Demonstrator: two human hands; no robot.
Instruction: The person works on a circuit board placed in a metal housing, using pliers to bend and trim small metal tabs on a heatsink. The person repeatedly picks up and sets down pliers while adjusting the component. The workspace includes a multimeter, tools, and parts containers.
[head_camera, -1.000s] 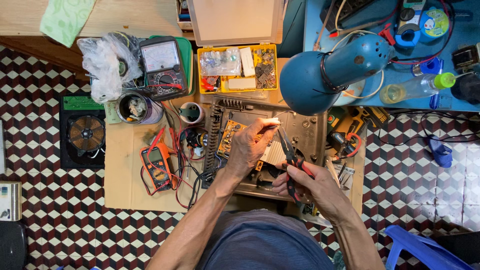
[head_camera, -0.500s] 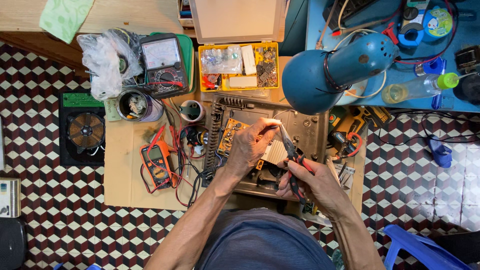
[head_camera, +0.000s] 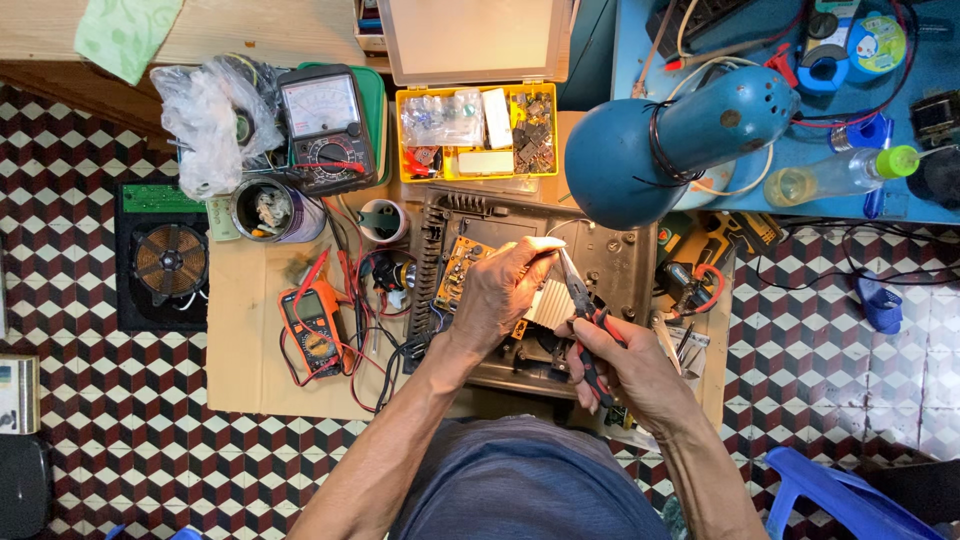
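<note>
My left hand (head_camera: 500, 290) hovers over an opened electronic device (head_camera: 620, 260) with a dark plastic case, its fingertips pinched on something small near the top of the circuit board (head_camera: 457, 270); what they hold is too small to tell. My right hand (head_camera: 625, 370) grips red-handled needle-nose pliers (head_camera: 583, 300), whose jaws point up toward the left fingertips. A silver heat sink (head_camera: 548, 305) shows between both hands.
An orange multimeter (head_camera: 312, 328) with red and black leads lies at the left. Behind are an analog meter (head_camera: 325, 125), a tin can (head_camera: 265, 210), a yellow parts box (head_camera: 478, 130) and a blue desk lamp (head_camera: 665, 140). A black fan unit (head_camera: 165, 255) sits on the floor.
The pliers' jaws have swung up and left, closing in on my left fingertips. My left hand stays over the board, almost unmoved.
</note>
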